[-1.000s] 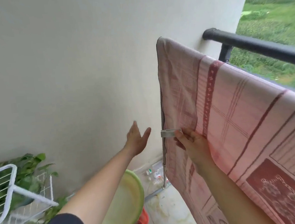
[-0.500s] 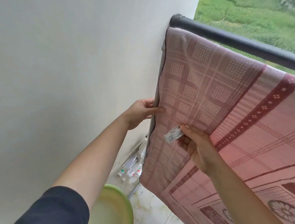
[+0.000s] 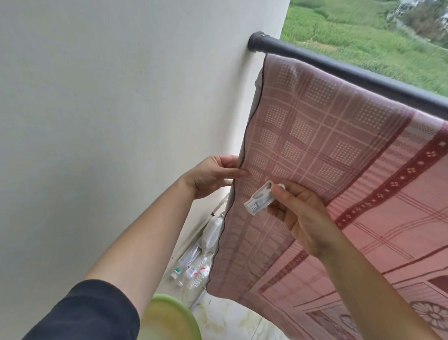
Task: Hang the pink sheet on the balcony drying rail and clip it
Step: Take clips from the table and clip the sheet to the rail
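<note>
The pink checked sheet (image 3: 336, 145) with dark red bands hangs over the black balcony rail (image 3: 343, 66), its left edge close to the wall. My left hand (image 3: 212, 174) pinches that left edge about halfway down, thumb on the front. My right hand (image 3: 298, 215) holds a white plastic clip (image 3: 260, 202) in front of the sheet, just right of the edge, while also gripping the cloth. The clip's jaws point left and down and are not on the fabric.
The white wall (image 3: 105, 112) stands close on the left. A green basin (image 3: 171, 332) sits on the tiled floor below my left arm. Several plastic bottles (image 3: 198, 260) lie along the wall's foot. Beyond the rail is a grassy field.
My left hand reached from open air to the sheet's left edge and took hold of it. My view rose toward the rail's wall end. The clip stays in my right hand.
</note>
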A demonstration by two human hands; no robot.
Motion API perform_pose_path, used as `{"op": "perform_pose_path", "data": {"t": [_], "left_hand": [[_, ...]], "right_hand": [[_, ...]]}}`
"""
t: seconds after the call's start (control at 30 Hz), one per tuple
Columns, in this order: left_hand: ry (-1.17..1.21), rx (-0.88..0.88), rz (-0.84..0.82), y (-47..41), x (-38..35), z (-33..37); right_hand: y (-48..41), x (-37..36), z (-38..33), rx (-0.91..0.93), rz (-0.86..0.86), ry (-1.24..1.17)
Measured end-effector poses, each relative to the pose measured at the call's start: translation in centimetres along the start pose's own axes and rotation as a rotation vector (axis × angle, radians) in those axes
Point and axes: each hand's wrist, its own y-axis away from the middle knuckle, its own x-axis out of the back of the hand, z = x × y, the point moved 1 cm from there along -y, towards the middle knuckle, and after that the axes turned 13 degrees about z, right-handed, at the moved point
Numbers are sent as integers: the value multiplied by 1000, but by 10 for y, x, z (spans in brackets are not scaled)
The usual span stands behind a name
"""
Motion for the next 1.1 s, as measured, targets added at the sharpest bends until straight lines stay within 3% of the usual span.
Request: {"op": "perform_pose_path", "data": {"t": [0.13, 0.23, 0.4, 0.47, 0.63, 0.77, 0.93, 1.1], "left_hand": [[70, 12, 13, -1, 0, -1], [100, 31, -21, -3, 1, 3], [123, 21, -70, -5, 3, 0], [183, 26, -65, -5, 4, -6], [250, 27, -53, -5, 3, -13], [251, 4, -44, -5, 3, -15], [258, -21, -7, -4, 6, -13], [339, -27, 196, -4, 10, -19]], "right_hand": [[7, -22, -29, 124, -54, 104], [15, -45, -68, 371, -85, 272], [16, -74, -138, 1213, 118, 799], [10, -78, -158, 1387, 211, 984], [-4, -88, -179, 1167, 281, 1199], [-5, -97, -182, 1265, 273, 1269], [-18, -113, -190, 1244, 222, 1319], [-32, -130, -187, 1208, 105, 1377]]}}
